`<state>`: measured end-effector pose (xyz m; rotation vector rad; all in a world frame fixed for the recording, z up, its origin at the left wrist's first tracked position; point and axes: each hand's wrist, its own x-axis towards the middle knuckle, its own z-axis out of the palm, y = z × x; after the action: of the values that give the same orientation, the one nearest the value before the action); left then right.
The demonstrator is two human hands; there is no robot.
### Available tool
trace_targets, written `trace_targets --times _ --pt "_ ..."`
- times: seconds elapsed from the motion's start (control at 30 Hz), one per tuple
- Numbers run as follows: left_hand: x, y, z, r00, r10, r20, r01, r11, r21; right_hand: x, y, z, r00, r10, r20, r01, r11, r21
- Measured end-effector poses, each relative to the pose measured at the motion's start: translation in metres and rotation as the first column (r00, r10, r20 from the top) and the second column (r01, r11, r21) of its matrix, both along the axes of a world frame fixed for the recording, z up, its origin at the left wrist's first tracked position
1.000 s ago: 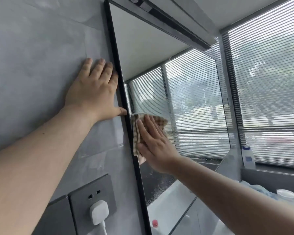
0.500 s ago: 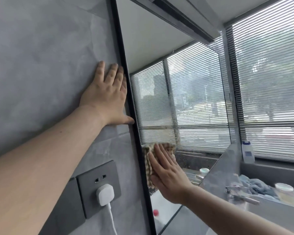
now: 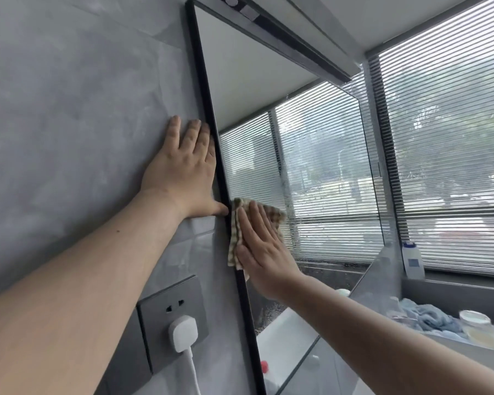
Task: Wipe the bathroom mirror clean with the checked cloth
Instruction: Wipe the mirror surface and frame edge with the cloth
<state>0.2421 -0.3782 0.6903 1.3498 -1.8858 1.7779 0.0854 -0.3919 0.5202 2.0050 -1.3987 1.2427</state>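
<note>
Checked cloth (image 3: 273, 213) rose up the mirror (image 3: 311, 155) under flat right hand (image 3: 261, 246); left hand (image 3: 183, 172) flat on wall (image 3: 69, 124).

- Left hand (image 3: 183, 172): flat on the wall (image 3: 69, 109), just left of the mirror (image 3: 254, 81), thumb touching its frame.
- Right hand (image 3: 260, 246): flat on the cloth (image 3: 235, 238), just right of and below the left hand.
- Cloth: between right hand and glass, left edge over the frame.
- Socket (image 3: 160, 312): on the wall below the left hand, plug (image 3: 183, 332) in it.
- Blind (image 3: 454, 138): well right of the right hand.
- Bottle (image 3: 412, 260): on the sill, right of the right hand.
- Towel (image 3: 428, 315): on the surface below the bottle.
</note>
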Motion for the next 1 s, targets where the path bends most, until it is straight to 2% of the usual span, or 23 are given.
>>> trace_targets --times 0.17,0.43,0.57,0.7,0.77,0.83,1.0 --pt "0.000 -0.002 -0.001 1.000 -0.007 0.008 0.007 1.000 -0.009 0.002 -0.007 0.023 1.000 -0.014 -0.017 0.013 0.998 -0.062" --pt "0.001 -0.002 -0.001 1.000 -0.014 0.011 0.014 1.000 -0.001 -0.003 -0.019 -0.085 1.000 -0.019 -0.018 0.017 0.993 -0.114" --pt "0.003 0.000 0.000 1.000 -0.026 0.011 0.026 1.000 0.002 0.001 -0.020 -0.098 1.000 -0.004 0.014 0.007 0.988 -0.155" --pt "0.002 0.001 -0.001 1.000 -0.014 0.026 0.014 1.000 -0.009 0.006 -0.020 -0.075 0.999 0.003 0.047 0.005 0.985 -0.171" --pt "0.001 0.003 0.001 0.998 -0.060 -0.004 0.060 0.998 -0.007 0.004 -0.022 -0.055 0.999 -0.003 0.051 0.011 0.986 -0.165" --pt "0.001 0.005 0.002 0.993 -0.108 -0.035 0.108 0.994 -0.007 0.002 -0.024 -0.031 0.998 -0.013 0.056 0.022 0.988 -0.155" --pt "0.001 0.001 -0.001 0.994 -0.112 -0.013 0.112 0.992 -0.051 0.002 -0.024 0.043 0.993 -0.038 0.108 0.049 0.993 -0.109"
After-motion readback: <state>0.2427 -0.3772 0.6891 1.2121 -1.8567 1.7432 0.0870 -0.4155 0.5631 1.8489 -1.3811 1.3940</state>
